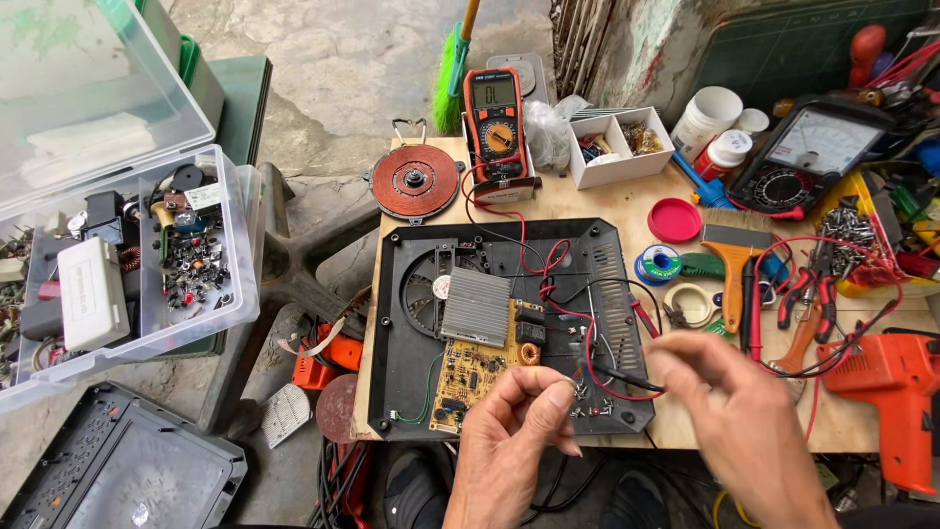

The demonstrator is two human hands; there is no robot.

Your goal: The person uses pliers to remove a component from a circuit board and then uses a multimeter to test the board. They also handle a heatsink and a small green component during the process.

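Observation:
My left hand [514, 436] hovers over the front edge of an opened black appliance base [411, 382], thumb and forefinger pinched on a small part too tiny to identify. My right hand [739, 416], blurred, grips a black test probe [619, 377] whose tip points left toward my left fingers. Inside the base sit a yellow circuit board [475, 377], a silver heatsink [475, 306] and a fan [423, 292]. Red and black leads [534, 257] run back to an orange digital multimeter [495, 120].
A copper coil disc [414, 181] lies at the bench's back left. An orange glue gun [896, 387], pliers [808, 294], a brush [732, 264], solder reels, an analog meter [808, 152] and a white parts tray [617, 147] crowd the right. A clear parts box [127, 264] stands left.

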